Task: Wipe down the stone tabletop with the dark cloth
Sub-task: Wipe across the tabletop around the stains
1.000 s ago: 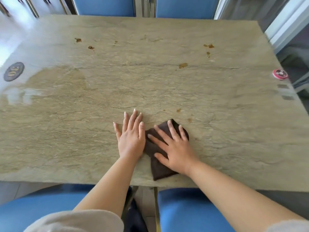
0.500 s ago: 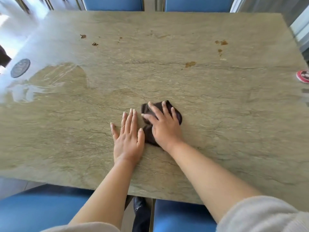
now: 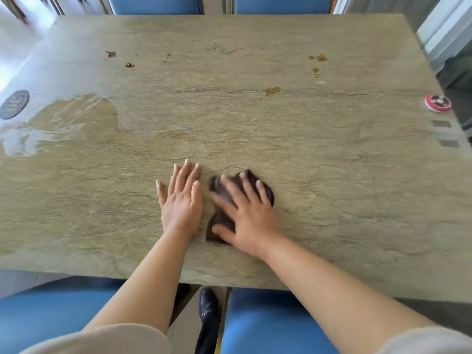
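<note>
Pressing flat with fingers spread, your right hand (image 3: pixel 249 213) pins the dark cloth (image 3: pixel 221 223) against the stone counter (image 3: pixel 332 162), near its front edge. Its fingers are blurred. Your left hand (image 3: pixel 181 198) lies open, palm down on the bare stone just beside the cloth, gripping nothing. Brown stains (image 3: pixel 273 90) dot the far half, and a wet sheen (image 3: pixel 63 118) covers the far left.

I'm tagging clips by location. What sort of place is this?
Probably a restaurant or canteen: a stone tabletop flanked by matching blue chairs, with a round sticker and a red call-button-like disc at its edges.
</note>
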The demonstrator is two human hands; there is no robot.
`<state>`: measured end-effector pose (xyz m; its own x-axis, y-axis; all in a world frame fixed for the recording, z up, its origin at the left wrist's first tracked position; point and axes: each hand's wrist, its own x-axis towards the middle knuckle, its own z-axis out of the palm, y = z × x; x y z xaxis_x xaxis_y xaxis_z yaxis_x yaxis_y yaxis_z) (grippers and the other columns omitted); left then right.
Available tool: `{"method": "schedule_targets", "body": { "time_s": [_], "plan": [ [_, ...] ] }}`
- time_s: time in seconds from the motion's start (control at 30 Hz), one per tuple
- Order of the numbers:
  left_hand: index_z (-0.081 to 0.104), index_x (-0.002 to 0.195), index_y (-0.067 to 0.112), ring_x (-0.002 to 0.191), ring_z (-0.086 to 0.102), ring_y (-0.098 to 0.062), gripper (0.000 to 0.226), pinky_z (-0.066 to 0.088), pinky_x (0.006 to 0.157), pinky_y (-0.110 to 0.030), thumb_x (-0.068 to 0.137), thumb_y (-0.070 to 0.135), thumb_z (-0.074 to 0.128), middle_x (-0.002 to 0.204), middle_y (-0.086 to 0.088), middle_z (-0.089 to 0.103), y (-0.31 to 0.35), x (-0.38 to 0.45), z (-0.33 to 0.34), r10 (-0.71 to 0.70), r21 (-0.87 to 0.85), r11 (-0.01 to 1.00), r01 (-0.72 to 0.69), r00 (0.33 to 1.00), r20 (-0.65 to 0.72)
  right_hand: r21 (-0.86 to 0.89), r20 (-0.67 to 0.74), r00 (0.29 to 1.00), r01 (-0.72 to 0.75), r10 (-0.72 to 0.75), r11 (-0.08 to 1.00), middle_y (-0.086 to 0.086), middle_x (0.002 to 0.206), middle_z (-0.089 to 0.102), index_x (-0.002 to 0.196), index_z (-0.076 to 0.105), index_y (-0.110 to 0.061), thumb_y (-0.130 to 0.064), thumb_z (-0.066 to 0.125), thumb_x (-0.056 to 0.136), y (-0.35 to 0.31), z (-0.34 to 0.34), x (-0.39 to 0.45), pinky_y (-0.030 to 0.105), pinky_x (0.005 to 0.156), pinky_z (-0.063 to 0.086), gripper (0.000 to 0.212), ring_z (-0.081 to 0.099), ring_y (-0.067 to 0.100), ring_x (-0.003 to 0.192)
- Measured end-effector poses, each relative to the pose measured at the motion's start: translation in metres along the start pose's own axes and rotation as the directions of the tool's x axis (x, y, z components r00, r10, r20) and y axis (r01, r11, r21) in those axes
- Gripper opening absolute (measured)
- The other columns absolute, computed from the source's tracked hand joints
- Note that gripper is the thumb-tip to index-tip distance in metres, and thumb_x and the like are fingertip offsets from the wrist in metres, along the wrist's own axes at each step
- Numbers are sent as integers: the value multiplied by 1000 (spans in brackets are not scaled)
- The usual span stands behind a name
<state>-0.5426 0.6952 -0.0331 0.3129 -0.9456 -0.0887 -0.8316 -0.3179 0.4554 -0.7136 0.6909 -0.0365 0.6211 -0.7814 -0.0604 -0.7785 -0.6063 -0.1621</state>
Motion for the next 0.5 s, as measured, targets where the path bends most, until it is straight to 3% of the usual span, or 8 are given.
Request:
{"method": "schedule_targets", "body": {
  "time_s": [0.1,0.17,0.23,0.33,0.4,0.5],
  "plan": [
    [37,146,30,149,-2,-6,46,-13,119,-40,102,29,24,161,13,15,22,8,3,-154,-146,978,151,988,-9,-42,44,963,268,-266,962,-8,163,0,149,19,-47,-66,30,92,37,-1,-34,51,118,-1,61,-1,27,149],
    [37,146,25,149,-5,-11,47,-12,120,-41,100,28,28,162,8,10,46,11,10,-216,-174,961,214,976,10,-46,28,968,250,-249,967,-9,162,3,147,21,-49,-65,28,93,72,-4,-30,50,119,2,57,4,23,150],
    [32,148,28,149,-8,-11,50,-14,119,-45,98,27,30,163,10,6,73,8,23,-152,-134,978,157,987,42,-5,-44,993,112,-112,994,-7,162,12,145,30,-47,-64,29,92,104,-7,-12,51,118,10,56,14,22,148],
    [21,151,35,148,-10,-7,54,-18,115,-53,98,31,29,162,16,4,112,0,47,75,-56,996,-69,991,109,32,-131,974,-182,184,983,-4,159,24,141,41,-43,-64,31,88,156,-16,10,58,113,23,58,26,25,145],
    [13,151,41,148,-15,-10,54,-17,114,-58,99,37,25,162,18,-1,128,-5,63,165,39,984,-172,975,146,64,-181,882,-431,435,900,-3,160,22,141,42,-41,-64,33,88,197,-22,7,56,114,19,58,24,24,145],
    [3,150,47,147,-21,-15,55,-15,112,-63,98,43,17,161,18,-10,135,-8,77,186,205,955,-212,973,137,117,-167,673,-712,721,692,1,162,12,146,34,-38,-59,39,92,221,-25,-18,54,116,11,58,13,25,147]
  ]
}}
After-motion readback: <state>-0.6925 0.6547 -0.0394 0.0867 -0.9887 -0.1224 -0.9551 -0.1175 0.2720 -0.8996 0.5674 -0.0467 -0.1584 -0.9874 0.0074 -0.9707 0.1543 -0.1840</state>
